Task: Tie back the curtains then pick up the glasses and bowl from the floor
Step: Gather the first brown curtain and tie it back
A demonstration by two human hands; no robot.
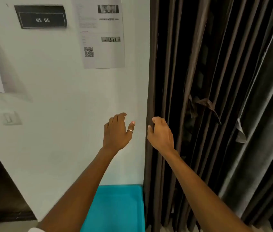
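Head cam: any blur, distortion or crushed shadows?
Head view: wide-angle bends the curtain folds outward toward the right edge; gaps between folds go near black, detail lost; small print on the posted sheet is too soft to read, the WS 05 sign is legible; no glare.

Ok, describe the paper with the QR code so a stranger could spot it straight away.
Find the dark brown pleated curtain on the right; the white wall begins at its left edge. High there, right of the black WS 05 plaque, hangs a white printed paper sheet. Only it bears a QR code.
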